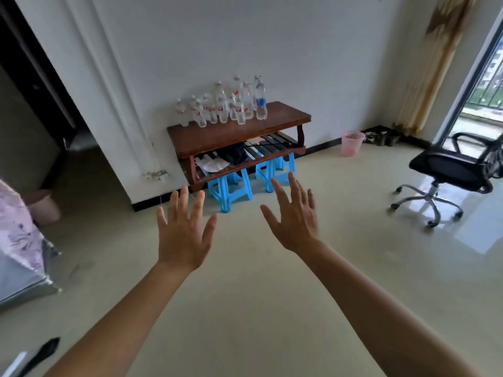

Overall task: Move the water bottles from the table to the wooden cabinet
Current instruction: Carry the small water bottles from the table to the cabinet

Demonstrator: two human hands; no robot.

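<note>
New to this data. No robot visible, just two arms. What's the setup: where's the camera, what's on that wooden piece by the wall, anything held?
There is no machine here. A person does the task with bare hands, and one wide-angle camera on their head looks forward and down, so this single picture is their own view. The left hand and right hand are stretched out in front, fingers spread, holding nothing. Against the wall stands a low wooden unit with a cluster of clear water bottles upright on its top. Under it sit blue plastic stools. A pink basket and a black office chair stand to the right.
</note>
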